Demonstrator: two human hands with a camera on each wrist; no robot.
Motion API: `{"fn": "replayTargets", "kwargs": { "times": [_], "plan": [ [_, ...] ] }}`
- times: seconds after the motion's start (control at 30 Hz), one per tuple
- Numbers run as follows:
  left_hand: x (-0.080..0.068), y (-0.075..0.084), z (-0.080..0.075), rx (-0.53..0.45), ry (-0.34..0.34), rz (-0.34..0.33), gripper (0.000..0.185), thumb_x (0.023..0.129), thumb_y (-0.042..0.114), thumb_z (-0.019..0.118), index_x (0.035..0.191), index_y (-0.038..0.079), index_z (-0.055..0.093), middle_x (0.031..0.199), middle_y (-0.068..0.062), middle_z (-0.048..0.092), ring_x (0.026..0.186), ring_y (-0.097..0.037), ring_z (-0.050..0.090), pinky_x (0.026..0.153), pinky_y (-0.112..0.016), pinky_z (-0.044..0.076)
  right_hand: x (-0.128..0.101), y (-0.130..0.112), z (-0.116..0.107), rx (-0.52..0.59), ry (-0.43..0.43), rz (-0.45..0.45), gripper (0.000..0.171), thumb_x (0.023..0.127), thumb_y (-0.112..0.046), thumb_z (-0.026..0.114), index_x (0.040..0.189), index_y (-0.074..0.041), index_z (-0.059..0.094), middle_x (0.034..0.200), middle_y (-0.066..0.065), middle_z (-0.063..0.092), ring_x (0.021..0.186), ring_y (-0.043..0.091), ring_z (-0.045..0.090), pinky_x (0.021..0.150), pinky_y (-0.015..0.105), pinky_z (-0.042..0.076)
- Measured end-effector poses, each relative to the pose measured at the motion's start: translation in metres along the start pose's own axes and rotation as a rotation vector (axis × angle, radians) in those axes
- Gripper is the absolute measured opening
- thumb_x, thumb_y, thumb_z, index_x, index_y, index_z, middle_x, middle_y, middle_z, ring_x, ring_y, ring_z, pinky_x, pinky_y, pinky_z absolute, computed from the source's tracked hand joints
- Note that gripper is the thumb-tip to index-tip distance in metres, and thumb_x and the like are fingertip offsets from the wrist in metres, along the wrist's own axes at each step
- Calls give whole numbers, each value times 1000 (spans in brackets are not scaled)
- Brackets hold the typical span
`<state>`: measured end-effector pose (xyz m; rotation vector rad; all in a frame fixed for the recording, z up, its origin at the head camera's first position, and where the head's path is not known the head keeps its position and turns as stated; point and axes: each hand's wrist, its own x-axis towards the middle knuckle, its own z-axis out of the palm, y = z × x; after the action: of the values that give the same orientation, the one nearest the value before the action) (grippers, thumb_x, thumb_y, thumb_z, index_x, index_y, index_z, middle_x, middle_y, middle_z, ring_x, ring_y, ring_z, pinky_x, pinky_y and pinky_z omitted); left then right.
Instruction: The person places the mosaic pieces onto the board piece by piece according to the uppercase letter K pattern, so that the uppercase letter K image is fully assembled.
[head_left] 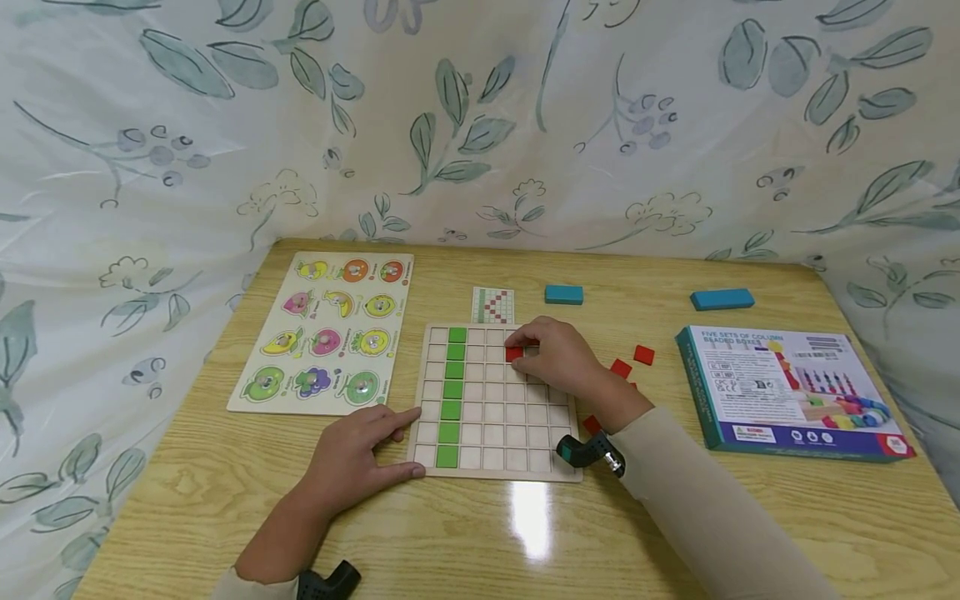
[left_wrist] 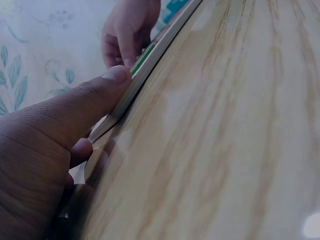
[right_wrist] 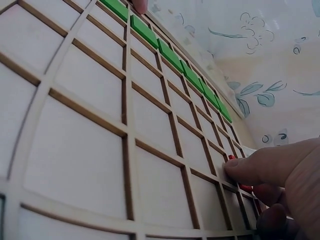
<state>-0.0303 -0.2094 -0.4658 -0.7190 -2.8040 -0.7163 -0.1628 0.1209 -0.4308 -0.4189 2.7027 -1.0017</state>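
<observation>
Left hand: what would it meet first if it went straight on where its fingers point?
The grid board, at its left edge; the left hand seems to touch it there, though depth is unclear.

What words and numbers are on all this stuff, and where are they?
"FIVE SETS OF COLUMN BEADED BOXES": across the top of the box on the right.
The box's other lines, marks and warning label: too small to read for sure.
Tiny labels beside the pictures on the fruit board: too small and blurred to read.
</observation>
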Motion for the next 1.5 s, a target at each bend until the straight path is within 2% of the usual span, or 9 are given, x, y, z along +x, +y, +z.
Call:
{"fn": "replayTargets", "kwargs": {
  "times": [0.47, 0.53, 0.6, 0.77, 0.9, 1.07, 1.2, 1.33, 1.5],
  "plan": [
    [0, 1, 0, -10, 10, -3, 75, 74, 57, 93, 138, 23, 75, 93, 19, 56, 80, 0, 48, 68, -26, 44, -13, 4, -8, 92, 52, 7, 36, 91, -19, 85, 127, -16, 78, 130, 3, 68, 120, 27, 60, 100, 47, 52],
    [0, 1, 0, -7, 7, -5, 75, 74, 57, 93, 139, 23, 75, 93, 19, 56, 80, 0, 48, 68, -26, 44, -16, 6, -10, 101, 60, 3, 35, 92, -18, 85, 126, -15, 78, 127, 2, 68, 115, 26, 61, 96, 45, 53],
    [0, 1, 0, -3, 6, -5, 75, 75, 57, 93, 139, 23, 75, 93, 19, 56, 80, 0, 48, 68, -26, 44, -21, 10, -14, 111, 62, -4, 34, 92, -18, 85, 125, -14, 78, 124, 3, 69, 104, 26, 62, 89, 43, 53],
    [1, 1, 0, 0, 11, 6, 75, 75, 57, 93, 138, 22, 75, 92, 19, 56, 80, 0, 48, 68, -27, 45, -33, 19, -21, 107, 53, 0, 32, 92, -17, 85, 123, -13, 79, 118, 6, 69, 78, 24, 55, 70, 38, 49],
    [1, 1, 0, -3, 13, 10, 75, 75, 58, 93, 138, 22, 75, 92, 19, 56, 80, 0, 48, 68, -27, 45, -42, 26, -25, 75, 45, 4, 30, 92, -17, 86, 121, -13, 79, 114, 5, 70, 77, 22, 55, 67, 36, 48],
    [0, 0, 0, 1, 9, 2, 76, 74, 58, 93, 139, 23, 75, 92, 19, 56, 80, 0, 48, 68, -27, 45, -54, 33, -30, 61, 35, 9, 30, 92, -18, 86, 121, -15, 79, 121, 3, 71, 85, 24, 55, 71, 36, 49],
    [0, 0, 0, 1, 8, 2, 76, 74, 58, 93, 139, 23, 75, 92, 19, 56, 80, 0, 48, 68, -26, 44, -66, 38, -33, 68, 26, 5, 30, 92, -16, 85, 121, -15, 79, 122, 4, 71, 82, 24, 56, 68, 36, 50],
    [0, 1, -1, -2, 9, 1, 76, 74, 58, 93, 138, 22, 75, 92, 19, 55, 80, 0, 47, 68, -26, 44, -78, 43, -36, 54, 28, -10, 29, 92, -15, 85, 120, -16, 79, 115, 3, 70, 82, 22, 55, 66, 34, 48],
    [0, 1, -1, -6, 12, 5, 75, 75, 57, 93, 138, 22, 75, 92, 19, 55, 80, 0, 47, 68, -26, 44, -94, 49, -35, 55, 18, -24, 27, 91, -17, 87, 117, -19, 80, 91, 0, 62, 78, 21, 51, 64, 31, 43]
  ]
}}
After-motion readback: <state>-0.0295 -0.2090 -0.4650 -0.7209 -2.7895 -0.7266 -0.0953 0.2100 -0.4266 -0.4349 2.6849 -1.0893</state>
